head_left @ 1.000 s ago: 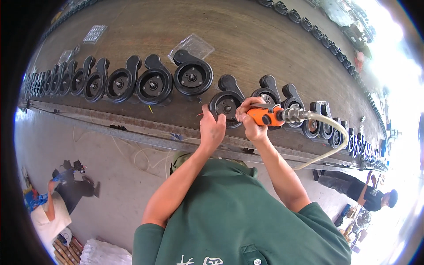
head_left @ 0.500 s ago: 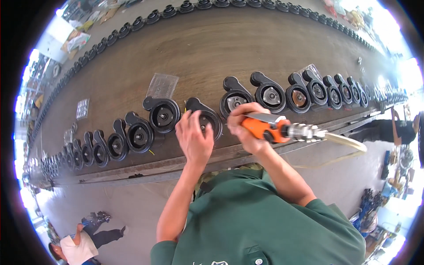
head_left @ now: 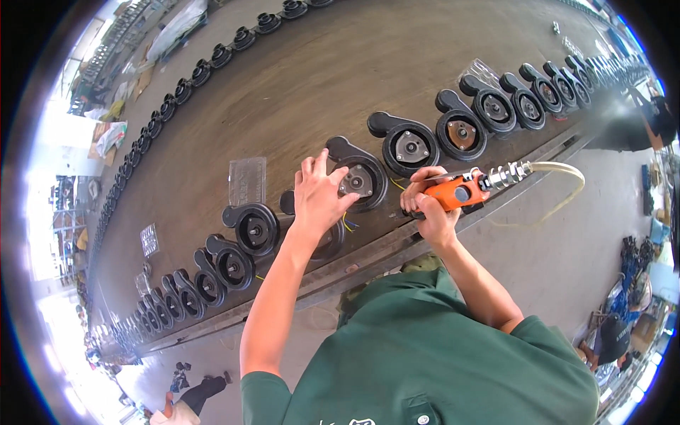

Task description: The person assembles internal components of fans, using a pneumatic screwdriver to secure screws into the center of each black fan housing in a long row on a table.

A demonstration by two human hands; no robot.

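Note:
My right hand [head_left: 433, 212] is wrapped round an orange air tool [head_left: 453, 193] with a metal coupling and a clear hose. The tool is held near the table's front edge, apart from the housings; its working tip is hidden. With fingers spread, my left hand [head_left: 320, 195] reaches over a black snail-shaped blower housing [head_left: 379, 185], fingertips at the grey round plate [head_left: 359, 181] inside it. Whether they press on the plate I cannot tell. Beneath my left wrist another black housing [head_left: 331, 244] is partly hidden, with thin yellow and blue wires beside it.
Similar black housings [head_left: 409, 145] line the table's front edge on both sides, one with a brown plate [head_left: 462, 134]. Clear plastic trays [head_left: 246, 182] lie behind them. More black parts [head_left: 221, 55] run along the far edge. Other people are at lower left and at right.
My left hand has moved from one housing to its right-hand neighbour. My right hand has drawn the air tool away from that neighbour, rightward and toward the table's edge. The view has turned.

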